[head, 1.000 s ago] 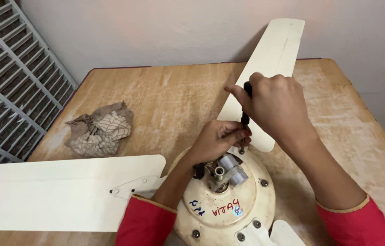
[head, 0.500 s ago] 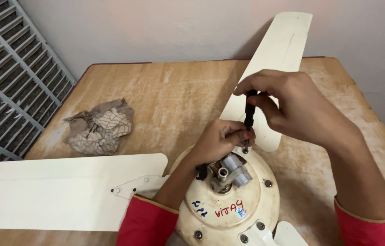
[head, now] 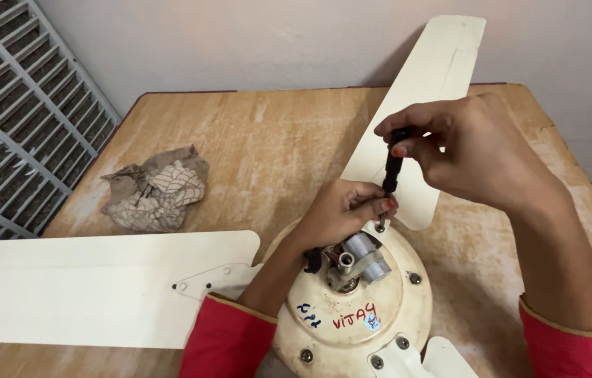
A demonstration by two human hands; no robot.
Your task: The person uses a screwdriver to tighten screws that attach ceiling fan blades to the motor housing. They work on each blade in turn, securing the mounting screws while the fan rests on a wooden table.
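Note:
A cream ceiling fan lies on the wooden table [head: 275, 140], its round motor housing [head: 352, 315] near the front with a metal shaft stub in the middle. My right hand [head: 471, 150] grips the black handle of a screwdriver [head: 392, 164], held upright with its tip on a screw at the housing's far rim. The fingers of my left hand [head: 345, 210] pinch the lower shaft of the screwdriver at that screw. One blade [head: 422, 105] reaches away to the back right, another blade [head: 93, 287] stretches to the left.
A crumpled patterned cloth [head: 156, 189] lies on the table's left side. A white metal window grille [head: 9, 119] stands at the left beyond the table edge. A plain wall runs behind. A third blade's root [head: 422, 357] shows at the bottom edge.
My right hand has shifted right and turned on the screwdriver handle, now holding it more by the fingertips. My left hand stays at the screw.

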